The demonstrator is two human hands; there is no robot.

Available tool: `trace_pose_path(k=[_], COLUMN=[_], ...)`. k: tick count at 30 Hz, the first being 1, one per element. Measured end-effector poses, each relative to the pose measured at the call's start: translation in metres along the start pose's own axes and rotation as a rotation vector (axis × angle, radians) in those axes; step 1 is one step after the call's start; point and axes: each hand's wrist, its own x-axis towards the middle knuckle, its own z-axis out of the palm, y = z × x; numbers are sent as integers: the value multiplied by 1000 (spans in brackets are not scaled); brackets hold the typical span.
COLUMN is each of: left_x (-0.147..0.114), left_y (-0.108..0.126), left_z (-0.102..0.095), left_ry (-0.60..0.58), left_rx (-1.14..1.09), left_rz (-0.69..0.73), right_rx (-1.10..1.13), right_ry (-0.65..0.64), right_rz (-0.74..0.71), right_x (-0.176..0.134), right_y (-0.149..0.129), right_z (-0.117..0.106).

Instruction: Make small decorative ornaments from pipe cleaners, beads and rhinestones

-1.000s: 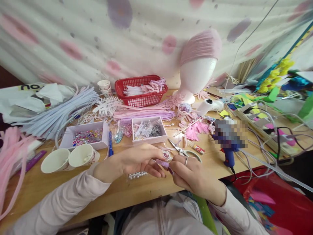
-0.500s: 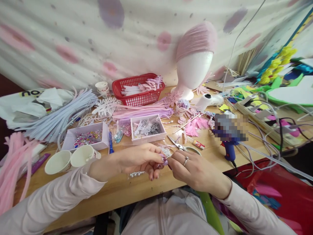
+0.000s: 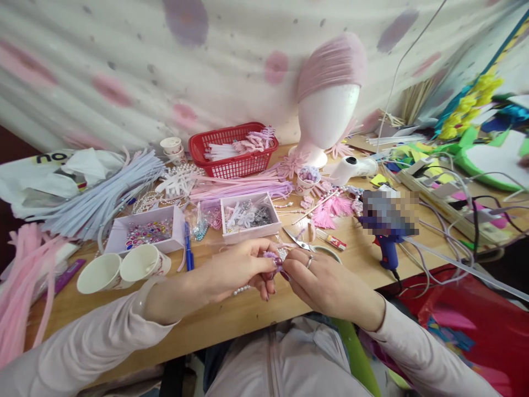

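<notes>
The left hand (image 3: 243, 267) pinches a small purple chenille piece (image 3: 270, 255) between thumb and fingers, and the right hand (image 3: 324, 278) has its bunched fingertips tight on the end at three o'clock, above the table (image 3: 206, 322). From the hands, scissors (image 3: 305, 246) lie at two o'clock, a white trinket box (image 3: 250, 236) at eleven, a blue glue gun (image 3: 388, 256) at three, paper cups (image 3: 144, 260) at nine

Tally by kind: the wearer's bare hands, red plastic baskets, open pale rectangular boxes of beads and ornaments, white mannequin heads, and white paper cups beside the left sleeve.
Bare left hand and right hand: 2
Red plastic basket: 1
Open pale rectangular boxes: 2
White mannequin head: 1
White paper cups there: 2
Total: 8
</notes>
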Motion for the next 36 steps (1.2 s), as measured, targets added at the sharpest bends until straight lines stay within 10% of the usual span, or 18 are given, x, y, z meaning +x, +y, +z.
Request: trace_pose_path(k=[26, 36], left_x=[-8, -9], left_y=[-1, 2], left_z=[9, 8], left_ry=[36, 85], left_rx=[364, 807], left_rz=[260, 463], right_rx=[34, 90], right_ry=[-224, -43], right_rz=[84, 20], right_x=[-4, -9], right_y=[-3, 2], right_z=[-17, -8])
